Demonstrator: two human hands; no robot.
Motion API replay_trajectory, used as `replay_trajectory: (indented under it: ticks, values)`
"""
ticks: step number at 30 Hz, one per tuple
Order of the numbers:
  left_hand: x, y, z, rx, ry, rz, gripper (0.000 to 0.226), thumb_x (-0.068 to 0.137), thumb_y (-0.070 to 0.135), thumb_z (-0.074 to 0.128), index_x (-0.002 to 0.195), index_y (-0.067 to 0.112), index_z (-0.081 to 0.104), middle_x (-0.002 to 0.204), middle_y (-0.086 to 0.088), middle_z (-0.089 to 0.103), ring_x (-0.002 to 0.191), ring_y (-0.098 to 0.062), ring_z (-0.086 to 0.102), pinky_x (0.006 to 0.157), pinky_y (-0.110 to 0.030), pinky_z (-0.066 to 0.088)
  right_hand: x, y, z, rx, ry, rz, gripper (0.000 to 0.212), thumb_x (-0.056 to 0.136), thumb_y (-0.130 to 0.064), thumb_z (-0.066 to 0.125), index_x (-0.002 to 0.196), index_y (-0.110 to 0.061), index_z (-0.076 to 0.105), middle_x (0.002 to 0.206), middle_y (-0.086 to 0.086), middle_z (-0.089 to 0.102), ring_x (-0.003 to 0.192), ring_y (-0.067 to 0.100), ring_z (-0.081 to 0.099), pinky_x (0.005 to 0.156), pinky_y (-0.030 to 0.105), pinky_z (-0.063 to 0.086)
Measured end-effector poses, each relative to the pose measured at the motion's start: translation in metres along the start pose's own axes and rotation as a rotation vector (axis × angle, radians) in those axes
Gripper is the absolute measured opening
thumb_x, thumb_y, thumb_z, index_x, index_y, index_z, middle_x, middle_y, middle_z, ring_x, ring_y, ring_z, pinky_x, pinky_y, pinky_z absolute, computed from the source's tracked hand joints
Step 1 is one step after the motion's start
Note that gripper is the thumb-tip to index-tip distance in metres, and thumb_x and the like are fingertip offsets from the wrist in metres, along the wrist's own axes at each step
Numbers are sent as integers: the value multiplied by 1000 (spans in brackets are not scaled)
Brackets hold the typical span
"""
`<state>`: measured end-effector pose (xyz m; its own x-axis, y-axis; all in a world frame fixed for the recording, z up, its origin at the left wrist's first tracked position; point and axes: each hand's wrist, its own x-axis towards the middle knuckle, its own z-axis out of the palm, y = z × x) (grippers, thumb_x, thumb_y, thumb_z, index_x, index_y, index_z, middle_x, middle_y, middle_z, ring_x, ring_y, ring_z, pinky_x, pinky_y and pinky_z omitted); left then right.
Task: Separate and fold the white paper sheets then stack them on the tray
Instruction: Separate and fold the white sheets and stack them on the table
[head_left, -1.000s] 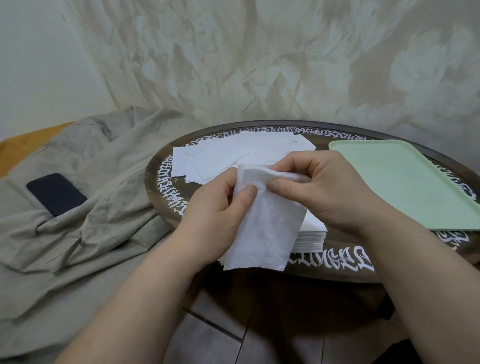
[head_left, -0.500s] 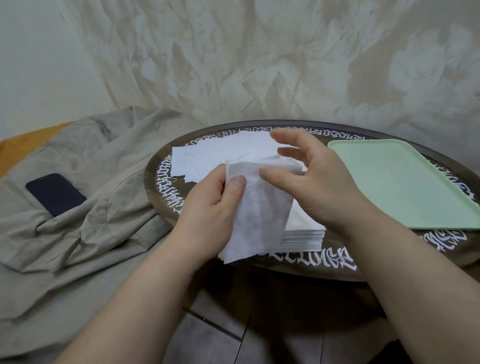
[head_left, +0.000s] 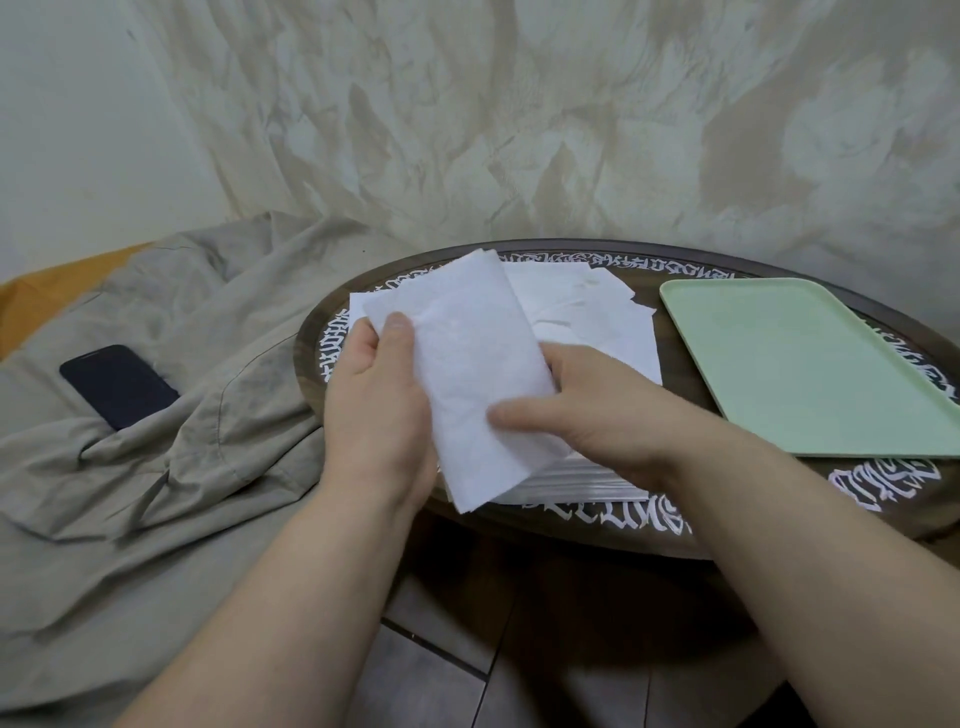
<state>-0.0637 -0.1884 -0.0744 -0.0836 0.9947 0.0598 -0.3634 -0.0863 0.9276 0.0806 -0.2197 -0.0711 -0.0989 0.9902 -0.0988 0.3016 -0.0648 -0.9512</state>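
White ornate lettering around the dark round table's rim (head_left: 613, 514), too stylised to read, no other text

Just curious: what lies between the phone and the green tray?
In the head view: rumpled cloth, then both hands holding a white sheet over the paper pile.

Folded white paper sheet (head_left: 470, 379) held tilted above neat stack (head_left: 582, 475), loose sheets (head_left: 587, 312) behind, pale green tray (head_left: 810, 364) right

Mottled beige wall (head_left: 519, 130) behind a round dark table (head_left: 613, 525), tiled floor (head_left: 441, 675) below
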Motion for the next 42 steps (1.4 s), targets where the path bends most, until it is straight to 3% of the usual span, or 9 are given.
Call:
replay_trajectory:
  ticks: [3, 7, 9, 12, 17, 23, 30, 36, 42]
  values:
    - [9, 2, -9, 62, 31, -9, 17, 97, 10, 56, 81, 16, 56, 73, 1, 63, 59, -8, 56, 56, -25, 47, -5, 1, -15, -5, 27, 62, 17, 81, -4, 70, 98, -7, 70, 93, 7, 75, 85, 20, 72, 77, 32, 57]
    - [14, -5, -15, 178, -75, -147, 13, 90, 5, 64, 83, 15, 61, 74, 2, 66, 51, -4, 57, 47, -17, 46, -1, 4, -39, 505, 278, 96, 15, 83, -7, 68, 98, -10, 67, 92, 5, 75, 80, 20, 71, 69, 31, 58]
    - [13, -11, -12, 186, -79, -175, 15, 90, 4, 65, 80, 14, 60, 76, 0, 67, 52, -4, 60, 49, -16, 49, -3, 7, -46, 599, 213, 123, 26, 79, -13, 70, 104, -12, 66, 95, 5, 75, 79, 21, 70, 71, 35, 58]
    - [11, -19, -7, 152, -42, -196, 19, 91, 5, 65, 77, 13, 55, 75, -2, 64, 55, -6, 61, 48, -15, 50, -13, 15, -48, 313, 50, 196, 35, 78, -2, 70, 111, -13, 61, 94, 6, 72, 70, 21, 69, 64, 33, 58]
    - [7, -33, -9, 386, -118, -244, 18, 90, 12, 68, 76, 13, 57, 70, -1, 65, 57, -8, 67, 49, -18, 48, -19, 25, -61, 225, 316, 194, 41, 82, 6, 66, 117, -14, 58, 106, 14, 67, 65, 23, 68, 61, 30, 57]
    - [5, -39, -14, 616, -134, -229, 13, 89, 13, 69, 78, 10, 62, 72, -2, 64, 57, -6, 67, 49, -19, 45, -25, 39, -59, 51, 317, 210, 34, 82, 9, 63, 102, -18, 60, 75, 7, 60, 58, 15, 61, 66, 30, 59]
    - [4, -42, -19, 685, -150, -234, 8, 86, 11, 69, 78, 8, 66, 65, -4, 63, 64, -14, 67, 52, -22, 41, -22, 45, -59, 71, 354, 206, 38, 84, 8, 62, 116, -11, 57, 84, 8, 62, 58, 16, 61, 64, 31, 60]
    - [8, -44, -21, 772, -173, -187, 10, 85, 14, 71, 92, 10, 66, 83, -5, 71, 62, -10, 69, 49, -19, 42, -22, 48, -62, 36, 345, 227, 46, 85, 6, 63, 126, -11, 51, 83, 8, 57, 44, 9, 61, 62, 31, 59]
    - [7, -44, -26, 1064, -207, -35, 24, 79, 26, 74, 99, 18, 65, 79, 5, 72, 83, -18, 70, 81, -36, 55, -20, 55, -64, -63, 366, 247, 37, 82, -2, 69, 115, -10, 56, 85, 12, 61, 57, 19, 62, 60, 32, 59]
